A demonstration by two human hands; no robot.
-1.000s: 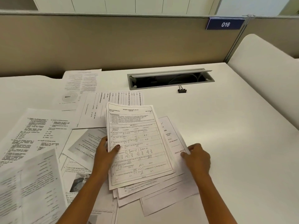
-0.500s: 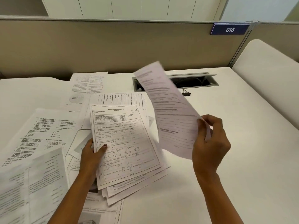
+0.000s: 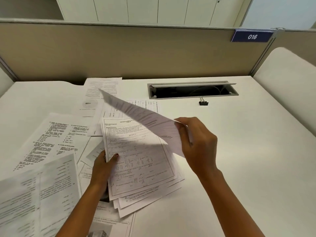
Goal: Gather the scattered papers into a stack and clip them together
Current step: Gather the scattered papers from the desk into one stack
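Observation:
My left hand grips the left edge of a loose stack of printed papers, thumb on the top sheet. My right hand holds a single printed sheet by its right edge; the sheet hangs tilted in the air above the stack, its far corner pointing back left. More printed sheets lie scattered over the left half of the white desk. A small black binder clip sits on the desk just in front of the cable slot, apart from both hands.
An open grey cable slot is set into the desk at the back. A beige partition with a blue "016" sign closes off the back. A white rounded panel rises at the right.
My right hand pulled one sheet out from the right of the stack, lifted it, and has swung it leftward and flatter over the stack. My left hand kept its hold on the stack.

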